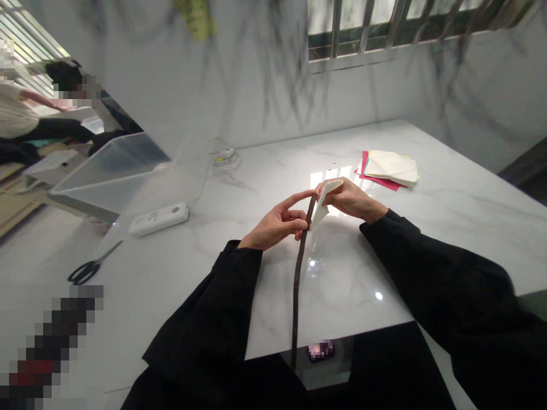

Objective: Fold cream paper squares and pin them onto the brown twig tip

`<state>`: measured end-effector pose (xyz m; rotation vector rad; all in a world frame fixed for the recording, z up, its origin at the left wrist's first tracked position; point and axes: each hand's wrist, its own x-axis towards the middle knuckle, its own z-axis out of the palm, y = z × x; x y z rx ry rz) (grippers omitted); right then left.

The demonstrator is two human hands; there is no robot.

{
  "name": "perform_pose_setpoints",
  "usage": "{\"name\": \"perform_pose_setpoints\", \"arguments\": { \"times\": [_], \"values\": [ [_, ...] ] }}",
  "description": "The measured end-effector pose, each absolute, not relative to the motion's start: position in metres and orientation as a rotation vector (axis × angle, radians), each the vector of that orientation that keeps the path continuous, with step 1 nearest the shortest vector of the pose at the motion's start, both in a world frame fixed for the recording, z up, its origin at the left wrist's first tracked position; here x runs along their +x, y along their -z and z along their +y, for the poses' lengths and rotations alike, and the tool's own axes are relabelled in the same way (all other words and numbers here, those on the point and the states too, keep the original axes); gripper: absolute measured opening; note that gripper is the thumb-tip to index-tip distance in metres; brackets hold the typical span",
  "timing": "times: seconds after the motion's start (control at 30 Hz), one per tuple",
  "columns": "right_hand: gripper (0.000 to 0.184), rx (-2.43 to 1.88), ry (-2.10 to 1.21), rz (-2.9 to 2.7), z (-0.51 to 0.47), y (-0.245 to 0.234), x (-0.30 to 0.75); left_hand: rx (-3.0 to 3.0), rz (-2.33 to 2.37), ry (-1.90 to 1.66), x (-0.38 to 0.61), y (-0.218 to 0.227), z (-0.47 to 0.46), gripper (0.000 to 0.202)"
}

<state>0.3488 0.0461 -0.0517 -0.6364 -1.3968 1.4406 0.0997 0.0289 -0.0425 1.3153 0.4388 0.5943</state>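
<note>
My left hand (pixel 280 223) pinches the upper part of a thin dark stick (pixel 296 285), with its forefinger stretched toward the top end. The stick runs down from my hands to the table's near edge. My right hand (pixel 351 198) is closed on a folded cream piece of paper (pixel 323 199) and holds it against the stick's top. Both hands hover just above the white marble table (pixel 427 228), near its middle. Black sleeves cover both arms.
A stack of coloured paper sheets (pixel 388 169) lies at the back right. A white oblong device (pixel 159 219) and black scissors (pixel 89 269) lie at the left. A clear plastic box (pixel 115 171) stands at the back left. Other people sit far left.
</note>
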Motion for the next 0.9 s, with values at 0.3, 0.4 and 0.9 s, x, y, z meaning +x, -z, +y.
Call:
{"name": "perform_pose_setpoints", "arguments": {
  "times": [0.3,0.4,0.9],
  "values": [
    [0.027,-0.622,-1.451,-1.406,0.0469,0.0528,0.3494,1.343,0.457,-0.588,0.1002,0.0394,0.0272,0.088],
    [0.026,-0.625,-1.458,-1.397,0.0475,0.0535,0.3493,1.352,0.471,-0.587,0.1005,0.0378,0.0266,0.088],
    [0.028,-0.645,-1.508,-1.406,0.0456,0.0547,0.3513,1.327,0.506,-0.59,0.1024,0.037,0.0254,0.087]
  ]
}}
